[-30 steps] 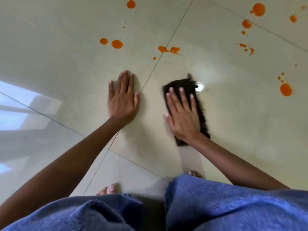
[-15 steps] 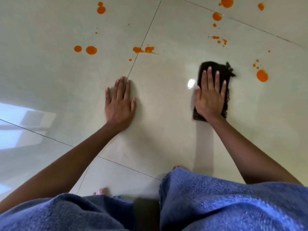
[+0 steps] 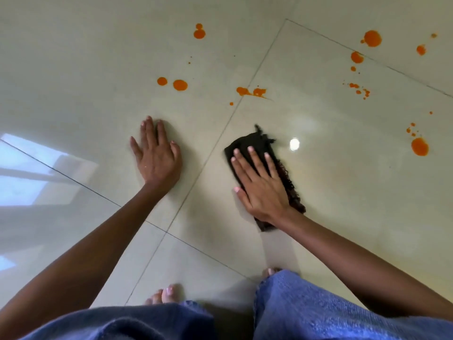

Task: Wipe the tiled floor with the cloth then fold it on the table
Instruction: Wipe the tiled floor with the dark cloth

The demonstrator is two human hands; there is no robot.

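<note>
Bare floor (image 3: 355, 204) lies open right of the cloth (image 3: 250, 143); the left grip (image 3: 157, 159), flat on the floor, blocks the way leftward.

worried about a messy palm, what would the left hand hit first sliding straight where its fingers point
Bare tile, then probably the smaller orange spot of the pair ahead of the left hand.
</note>
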